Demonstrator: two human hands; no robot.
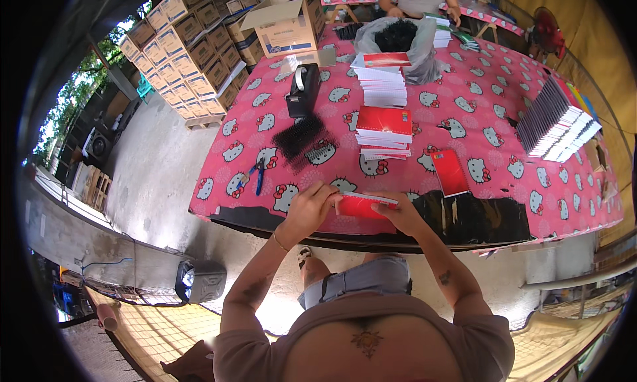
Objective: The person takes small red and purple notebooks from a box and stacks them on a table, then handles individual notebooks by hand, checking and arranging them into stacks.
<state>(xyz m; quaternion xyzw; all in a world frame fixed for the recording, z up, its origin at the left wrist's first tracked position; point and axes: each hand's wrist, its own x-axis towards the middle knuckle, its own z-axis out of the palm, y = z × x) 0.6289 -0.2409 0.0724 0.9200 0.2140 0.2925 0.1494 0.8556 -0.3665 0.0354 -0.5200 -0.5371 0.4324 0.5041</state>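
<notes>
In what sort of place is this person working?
Probably a small notebook-binding workshop: red notebooks in piles and black wire coils lie on a pink-covered table, and stacked cardboard boxes stand at the left.

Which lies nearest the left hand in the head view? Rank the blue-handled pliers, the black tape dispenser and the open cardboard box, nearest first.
1. Blue-handled pliers: ahead of the left hand and off to its left.
2. Black tape dispenser: farther ahead, almost straight in front.
3. Open cardboard box: farthest, beyond the dispenser and slightly left.
</notes>
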